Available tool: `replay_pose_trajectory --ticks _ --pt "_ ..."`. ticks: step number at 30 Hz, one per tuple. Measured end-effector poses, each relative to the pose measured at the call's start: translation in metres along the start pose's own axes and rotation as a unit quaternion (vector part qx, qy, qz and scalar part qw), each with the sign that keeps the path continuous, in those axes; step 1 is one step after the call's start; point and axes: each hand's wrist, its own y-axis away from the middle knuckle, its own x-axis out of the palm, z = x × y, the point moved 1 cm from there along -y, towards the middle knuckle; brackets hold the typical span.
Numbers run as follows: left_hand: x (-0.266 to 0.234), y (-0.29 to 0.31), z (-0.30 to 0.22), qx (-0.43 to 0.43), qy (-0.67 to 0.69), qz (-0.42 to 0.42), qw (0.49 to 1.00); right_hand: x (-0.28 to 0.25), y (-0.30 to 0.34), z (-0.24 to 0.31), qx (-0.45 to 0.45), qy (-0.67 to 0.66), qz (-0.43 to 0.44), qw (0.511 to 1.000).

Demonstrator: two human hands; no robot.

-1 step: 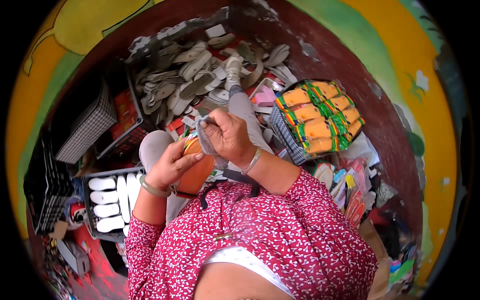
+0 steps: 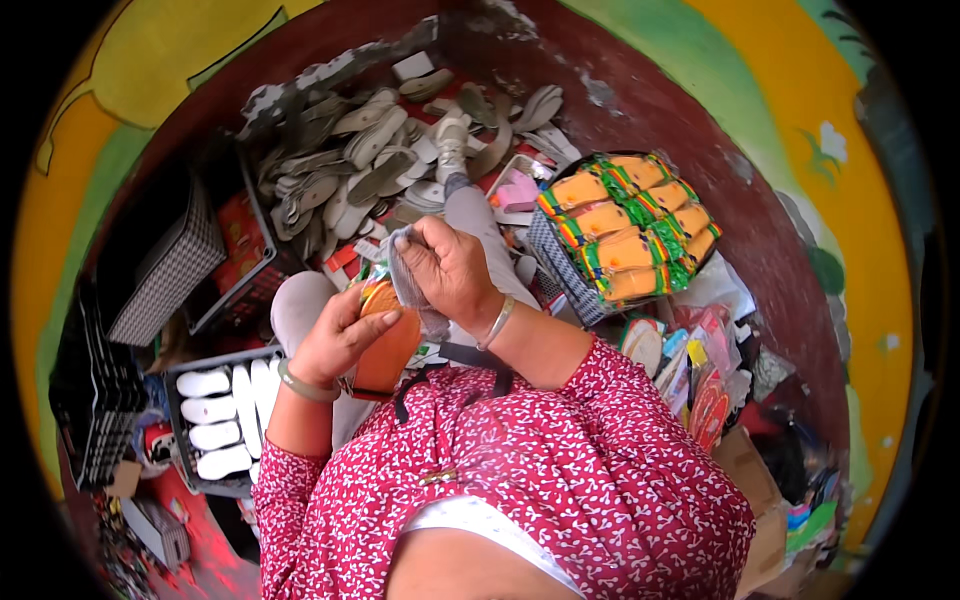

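My left hand (image 2: 338,342) grips an orange shoe sole (image 2: 388,345) by its edge, holding it over my lap. My right hand (image 2: 452,268) pinches a thin grey sheet-like piece (image 2: 404,268) and holds it against the top of the orange sole. Both wrists wear bangles. My grey-clad knees (image 2: 300,300) lie below the hands, and my red patterned sleeves fill the lower part of the view. The lower half of the sole is hidden behind my left hand.
A heap of grey soles (image 2: 365,150) lies ahead. A basket of orange bundles tied with green bands (image 2: 625,225) stands to the right. A dark crate of white soles (image 2: 222,412) sits at left, beside stacked black crates (image 2: 92,400). Colourful packets (image 2: 700,375) lie at right.
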Motion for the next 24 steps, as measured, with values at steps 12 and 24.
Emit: replay_pose_trajectory --ticks 12,24 --pt "0.006 -0.023 0.031 -0.022 0.359 -0.138 0.923 -0.003 0.012 -0.052 0.355 -0.399 0.106 0.839" --pt "0.002 -0.055 0.064 0.002 0.439 -0.198 0.876 -0.023 0.066 -0.054 0.436 -0.299 0.217 0.820"
